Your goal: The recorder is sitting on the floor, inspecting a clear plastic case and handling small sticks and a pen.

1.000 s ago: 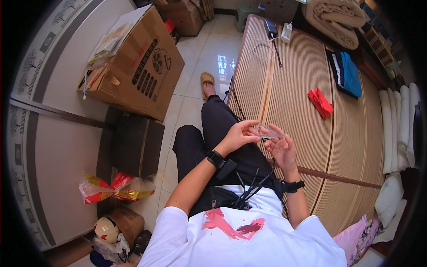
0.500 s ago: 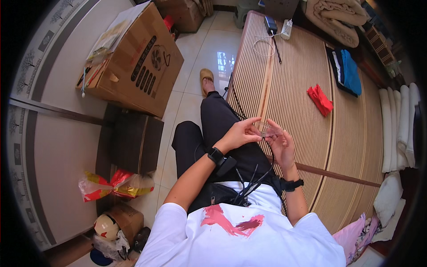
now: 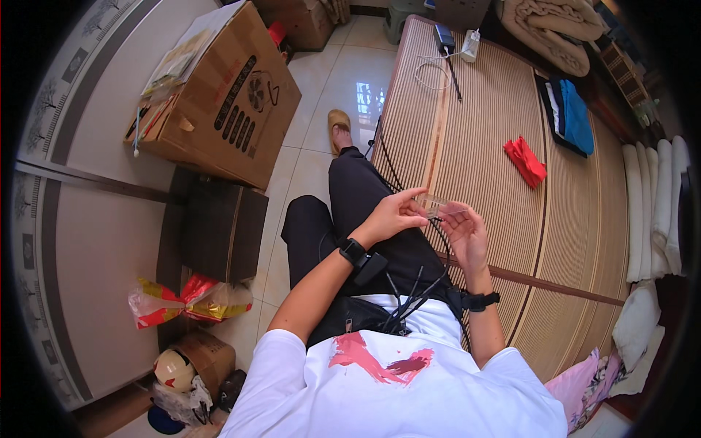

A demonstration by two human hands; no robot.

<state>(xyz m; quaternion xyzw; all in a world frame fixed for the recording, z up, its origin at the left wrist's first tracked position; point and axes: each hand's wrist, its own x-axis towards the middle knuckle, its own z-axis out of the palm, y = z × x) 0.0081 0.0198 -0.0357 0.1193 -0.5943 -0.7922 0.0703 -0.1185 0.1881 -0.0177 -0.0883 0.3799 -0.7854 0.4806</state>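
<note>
Above my right thigh, a small clear see-through plastic piece (image 3: 434, 205) spans the gap between my two hands. My left hand (image 3: 396, 214) pinches its left side between thumb and fingers. On its right side, the fingers of my right hand (image 3: 466, 232) curl around the edge, partly seen through the plastic. Its exact shape is hard to make out. Black cables (image 3: 439, 237) run from near my waist up past the hands. A folded red cloth (image 3: 525, 162) lies on the mat to the right, apart from both hands.
I sit beside a slatted bamboo mat (image 3: 485, 109). On it are folded dark and blue clothes (image 3: 573, 120), a black device (image 3: 444, 40) and a white power strip (image 3: 471, 46). At left stand a large cardboard box (image 3: 226, 102) and a dark cabinet (image 3: 223, 233); a plastic bag (image 3: 191, 301) is beside it.
The plastic piece has tilted slightly and shows more of its clear face. My right fingers have shifted a little on it; my left hand has risen slightly.
</note>
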